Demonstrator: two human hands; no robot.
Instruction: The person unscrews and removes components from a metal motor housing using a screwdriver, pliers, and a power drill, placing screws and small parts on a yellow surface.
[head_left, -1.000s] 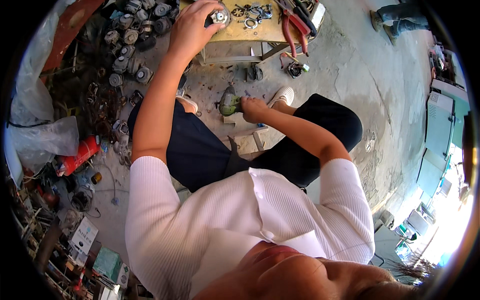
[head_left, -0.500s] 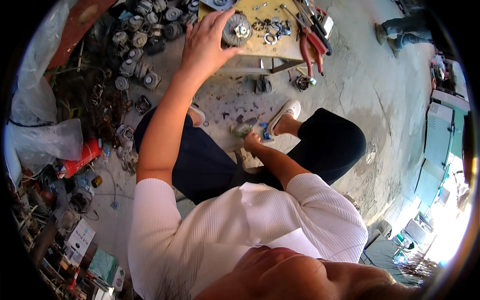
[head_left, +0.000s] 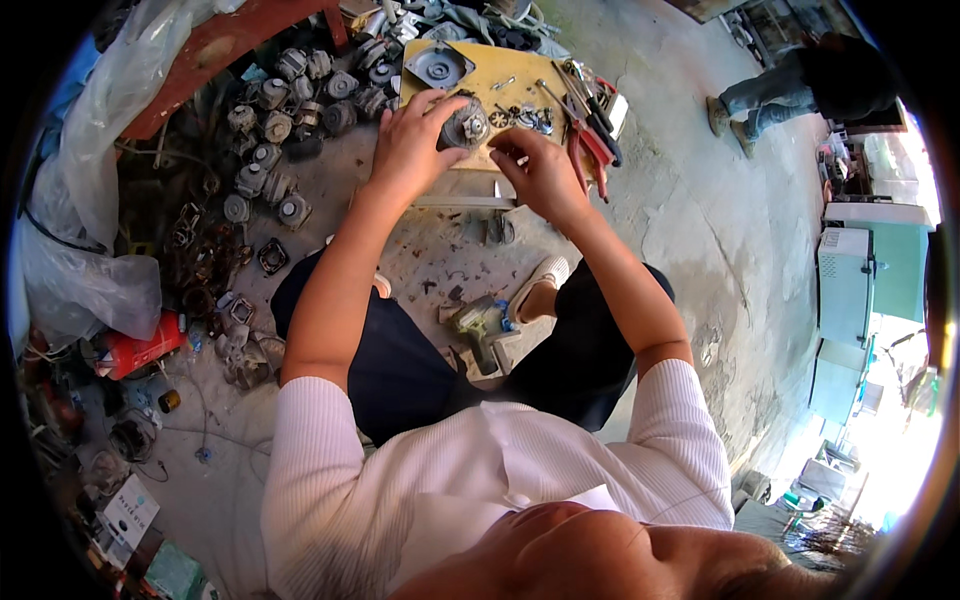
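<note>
On the yellow-topped work table stands a round electric motor [head_left: 468, 127] with a metal hub on top. My left hand [head_left: 412, 148] is closed round its left side, fingers behind and thumb in front. My right hand [head_left: 545, 178] hovers just right of the motor, fingers bent and thumb apart from them, with nothing visible between them. Small loose metal parts [head_left: 525, 118] lie beyond that hand on the table. A green and black power drill [head_left: 475, 330] rests on a low support between my feet.
A grey square motor cover [head_left: 440, 66] lies at the table's far left. Red-handled pliers [head_left: 588, 150] hang over its right edge beside other tools. Many old motors [head_left: 290, 130] are piled on the floor at left. A person [head_left: 780, 90] stands far right.
My right hand has let go of the power drill and risen to the table beside the motor. My left hand stays at the motor. The view has shifted, showing more of the table.
</note>
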